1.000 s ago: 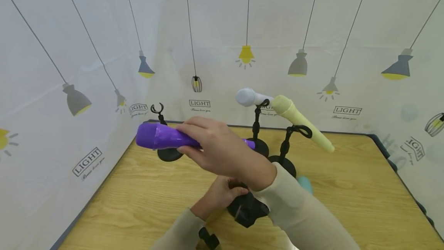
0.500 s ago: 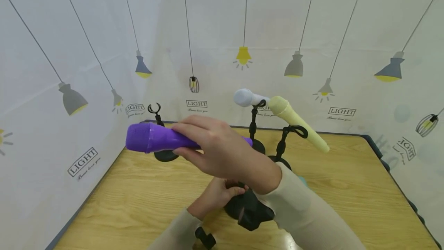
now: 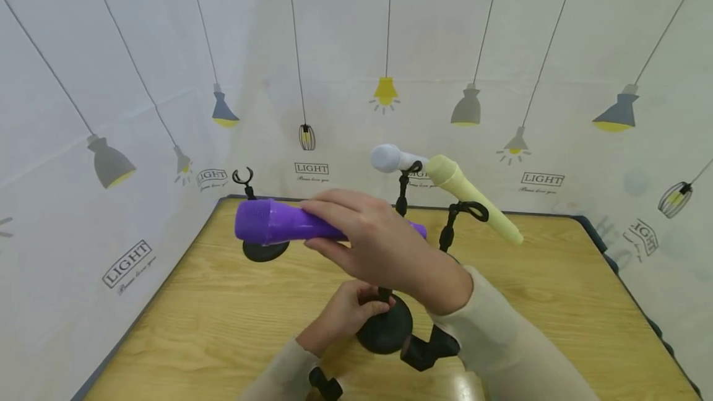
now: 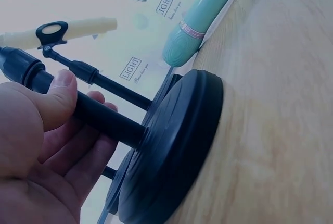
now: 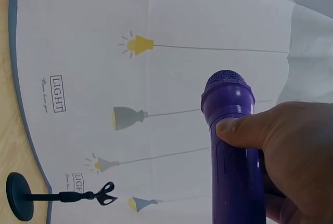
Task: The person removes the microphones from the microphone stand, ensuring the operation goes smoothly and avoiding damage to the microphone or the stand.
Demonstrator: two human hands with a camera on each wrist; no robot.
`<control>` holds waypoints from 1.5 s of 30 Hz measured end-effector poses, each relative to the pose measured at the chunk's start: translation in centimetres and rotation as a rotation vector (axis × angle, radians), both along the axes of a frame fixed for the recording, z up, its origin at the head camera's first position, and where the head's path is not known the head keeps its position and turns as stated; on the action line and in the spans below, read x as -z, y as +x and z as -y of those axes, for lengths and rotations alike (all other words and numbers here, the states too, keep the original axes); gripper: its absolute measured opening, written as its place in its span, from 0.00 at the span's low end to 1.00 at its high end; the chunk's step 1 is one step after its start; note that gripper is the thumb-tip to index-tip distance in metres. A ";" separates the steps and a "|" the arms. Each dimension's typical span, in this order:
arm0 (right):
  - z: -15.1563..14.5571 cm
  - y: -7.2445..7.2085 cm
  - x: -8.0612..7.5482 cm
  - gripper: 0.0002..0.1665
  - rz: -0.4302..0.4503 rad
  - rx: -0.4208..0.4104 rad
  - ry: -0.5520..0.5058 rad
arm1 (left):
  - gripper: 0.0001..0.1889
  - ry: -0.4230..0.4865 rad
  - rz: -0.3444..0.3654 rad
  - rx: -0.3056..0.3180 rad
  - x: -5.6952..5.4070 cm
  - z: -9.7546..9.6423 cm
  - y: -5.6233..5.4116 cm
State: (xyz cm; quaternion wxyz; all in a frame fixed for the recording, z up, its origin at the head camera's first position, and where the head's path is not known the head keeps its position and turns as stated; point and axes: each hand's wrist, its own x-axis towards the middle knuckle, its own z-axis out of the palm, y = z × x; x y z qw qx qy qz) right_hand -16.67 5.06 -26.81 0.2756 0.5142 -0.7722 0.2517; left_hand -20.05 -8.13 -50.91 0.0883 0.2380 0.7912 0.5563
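My right hand (image 3: pixel 379 243) grips a purple microphone (image 3: pixel 295 223) by its handle, its head pointing left in the head view. In the right wrist view, the thumb lies along the microphone body (image 5: pixel 237 166) just below the mesh head. Lower down, my left hand (image 3: pixel 348 314) holds the pole of a black microphone stand (image 3: pixel 384 330) whose round base is on the table. The left wrist view shows thumb and fingers around that pole (image 4: pixel 109 122). The top of this stand is hidden behind the right hand in the head view, so I cannot tell whether the microphone touches it.
A white microphone (image 3: pixel 387 158) and a yellow microphone (image 3: pixel 473 200) rest on stands at the back. Another stand (image 3: pixel 264 251) with a bare clip is at the back left. A green microphone (image 4: pixel 208 15) lies on the wooden table (image 3: pixel 223 327). Printed curtains enclose the table.
The purple microphone and right hand shifted left, then back to the right. More of the held stand's base now shows under the right wrist. My left hand keeps its hold on the pole.
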 end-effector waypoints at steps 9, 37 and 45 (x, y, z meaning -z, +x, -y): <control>-2.1 -0.2 0.9 0.23 0.057 0.053 -0.021 | 0.06 0.019 0.026 -0.004 0.0 -0.1 0.3; -9.3 -0.9 4.7 0.27 0.124 0.210 -0.212 | 0.06 0.058 0.041 0.023 0.3 0.3 0.0; -11.4 -0.7 6.0 0.27 0.152 0.304 -0.225 | 0.05 0.053 0.073 0.011 0.3 0.0 0.1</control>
